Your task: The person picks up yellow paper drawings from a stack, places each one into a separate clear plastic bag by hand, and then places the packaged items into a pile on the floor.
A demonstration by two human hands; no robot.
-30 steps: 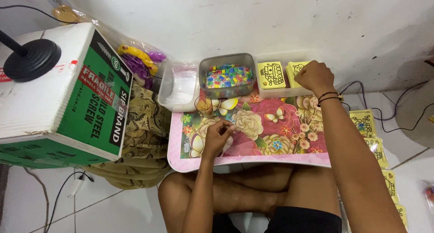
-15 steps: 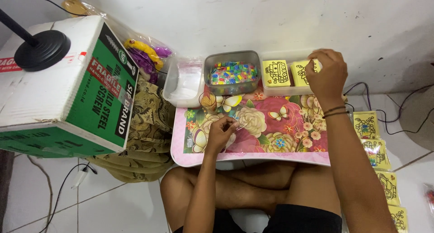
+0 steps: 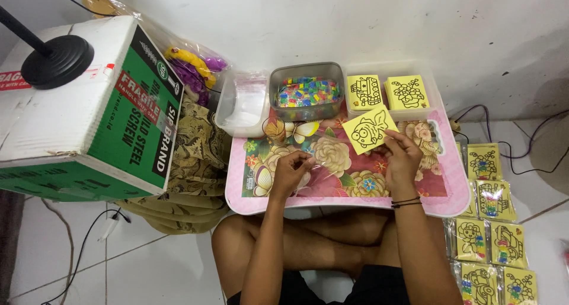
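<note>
Two hands busy: right hand [image 3: 403, 160] pinches yellow card [image 3: 369, 129]; left hand [image 3: 290, 173] on clear bag [image 3: 323, 166].

Matt yellow paper card [image 3: 369, 129], glossy floral plastic tray [image 3: 441, 189], clear plastic tub [image 3: 307, 93], cardboard box [image 3: 83, 127]

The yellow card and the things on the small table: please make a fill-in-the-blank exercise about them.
1. The right hand holds a ____ card with a black drawing.
2. The left hand rests on the ____ table.
3. The grey tub holds many colourful ____.
4. The green and white box stands at the person's ____ side.

Missing words: yellow; floral; beads; left
</note>
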